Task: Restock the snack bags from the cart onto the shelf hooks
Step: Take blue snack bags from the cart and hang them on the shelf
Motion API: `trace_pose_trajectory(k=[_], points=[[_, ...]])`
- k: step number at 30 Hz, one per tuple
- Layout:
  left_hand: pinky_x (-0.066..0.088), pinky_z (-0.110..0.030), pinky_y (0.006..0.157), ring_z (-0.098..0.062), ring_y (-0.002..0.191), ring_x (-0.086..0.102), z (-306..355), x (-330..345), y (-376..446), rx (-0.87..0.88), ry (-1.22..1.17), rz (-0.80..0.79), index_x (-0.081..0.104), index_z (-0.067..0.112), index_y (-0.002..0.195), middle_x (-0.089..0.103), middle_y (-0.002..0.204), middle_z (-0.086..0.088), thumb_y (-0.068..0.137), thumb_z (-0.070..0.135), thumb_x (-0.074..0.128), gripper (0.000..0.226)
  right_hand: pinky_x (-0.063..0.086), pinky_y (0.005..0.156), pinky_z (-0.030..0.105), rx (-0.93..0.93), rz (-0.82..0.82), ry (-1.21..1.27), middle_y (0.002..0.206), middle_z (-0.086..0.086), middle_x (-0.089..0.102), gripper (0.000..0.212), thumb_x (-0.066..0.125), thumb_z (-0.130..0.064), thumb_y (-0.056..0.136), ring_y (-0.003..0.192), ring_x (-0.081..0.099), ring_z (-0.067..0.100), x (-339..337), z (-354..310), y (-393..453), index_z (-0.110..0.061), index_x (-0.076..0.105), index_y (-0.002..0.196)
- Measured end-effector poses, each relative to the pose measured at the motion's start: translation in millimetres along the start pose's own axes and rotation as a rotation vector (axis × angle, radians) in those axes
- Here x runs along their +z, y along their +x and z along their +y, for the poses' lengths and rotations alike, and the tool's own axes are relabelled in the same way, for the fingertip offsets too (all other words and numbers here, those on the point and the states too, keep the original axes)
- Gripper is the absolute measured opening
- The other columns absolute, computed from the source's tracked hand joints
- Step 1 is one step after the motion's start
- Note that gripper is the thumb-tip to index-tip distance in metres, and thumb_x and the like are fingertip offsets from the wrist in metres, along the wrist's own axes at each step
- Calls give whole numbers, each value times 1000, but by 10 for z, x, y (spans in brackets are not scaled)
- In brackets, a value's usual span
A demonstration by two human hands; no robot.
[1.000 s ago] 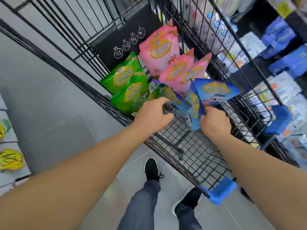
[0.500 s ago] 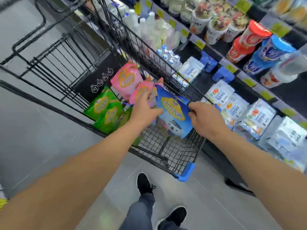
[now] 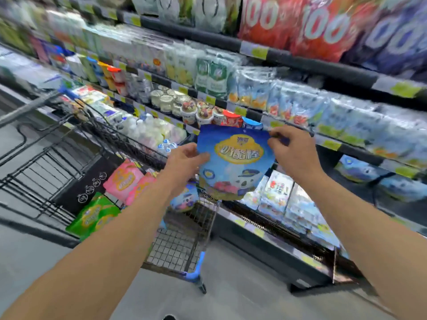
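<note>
I hold the blue snack bag upright between both hands, above the cart and before the shelf. My left hand pinches its left edge; my right hand pinches its top right corner.

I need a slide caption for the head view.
Both hands, left and right, hold a blue snack bag before the shelves.

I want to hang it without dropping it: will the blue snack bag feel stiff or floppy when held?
The blue snack bag probably is light: the left hand and right hand pinch only its edges. It stays fairly flat, so likely semi-stiff. Its glossy film may slip.
</note>
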State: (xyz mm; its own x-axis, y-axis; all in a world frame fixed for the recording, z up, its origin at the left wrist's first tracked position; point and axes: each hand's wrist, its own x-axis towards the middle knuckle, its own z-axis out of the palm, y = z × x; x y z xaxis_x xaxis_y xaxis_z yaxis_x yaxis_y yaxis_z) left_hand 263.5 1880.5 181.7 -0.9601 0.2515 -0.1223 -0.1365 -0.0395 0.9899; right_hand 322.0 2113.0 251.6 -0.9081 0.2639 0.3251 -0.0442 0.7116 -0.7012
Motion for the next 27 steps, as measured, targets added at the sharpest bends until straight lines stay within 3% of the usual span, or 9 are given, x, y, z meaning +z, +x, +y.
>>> trace_pose_trajectory(k=[1,3,5,10,15,19,22,24,27], points=[[56,-33,68,-18,79,70,95,226,-75,28,-4,-36,68,9,91,73,88,-5,89,7,68,3,45,69,20,31,67,60,86,-3,64,14,62,-9,91,77,55,12,-218,86,-56,-18,70,99],[54,-26,59,-13,70,70,220,578,-149,79,-8,-53,66,10,82,74,76,1,91,1,62,13,40,61,5,88,166,162,83,-9,62,12,64,-11,91,73,55,1,-536,220,-153,-19,68,98],[55,-30,61,-19,69,67,349,987,-241,118,-31,-54,64,9,79,71,76,-5,90,1,63,14,39,58,3,126,239,228,82,-9,62,13,66,-11,90,71,56,-6,-909,364,-281,-15,69,101],[52,-54,79,-33,82,60,564,1719,-425,97,-192,-116,55,4,80,61,94,-25,87,13,68,17,50,63,29,253,295,415,81,-5,67,9,68,-17,89,74,63,12,-1527,690,-471,-25,65,86],[60,-45,77,-27,77,70,689,2228,-541,39,-435,-167,59,9,84,73,91,-11,98,8,53,15,55,57,26,395,130,574,79,-1,73,16,59,-9,95,68,69,13,-1863,941,-746,-14,69,85],[59,-45,80,-27,85,71,726,2496,-501,-10,-533,-184,62,9,92,74,98,-10,99,12,52,13,54,78,57,492,134,564,104,17,74,18,57,-15,98,98,67,45,-1876,1182,-881,-18,74,93],[58,-43,82,-26,93,69,653,2606,-366,-17,-410,-191,64,10,101,73,106,-8,99,19,54,13,53,79,53,567,247,629,103,14,74,21,56,-16,99,103,65,44,-1836,1289,-804,-18,74,89],[59,-40,75,-23,88,70,576,2628,-284,-14,-219,-233,65,11,104,73,104,-6,99,24,56,17,53,87,54,600,305,695,101,10,75,22,53,-14,100,103,67,38,-1822,1346,-740,-17,72,90],[60,-38,67,-23,78,68,422,2605,-96,22,59,-306,63,7,89,70,91,-10,95,20,62,15,52,85,52,661,393,779,100,11,72,22,50,-10,101,96,66,33,-1816,1461,-592,-14,69,90]])
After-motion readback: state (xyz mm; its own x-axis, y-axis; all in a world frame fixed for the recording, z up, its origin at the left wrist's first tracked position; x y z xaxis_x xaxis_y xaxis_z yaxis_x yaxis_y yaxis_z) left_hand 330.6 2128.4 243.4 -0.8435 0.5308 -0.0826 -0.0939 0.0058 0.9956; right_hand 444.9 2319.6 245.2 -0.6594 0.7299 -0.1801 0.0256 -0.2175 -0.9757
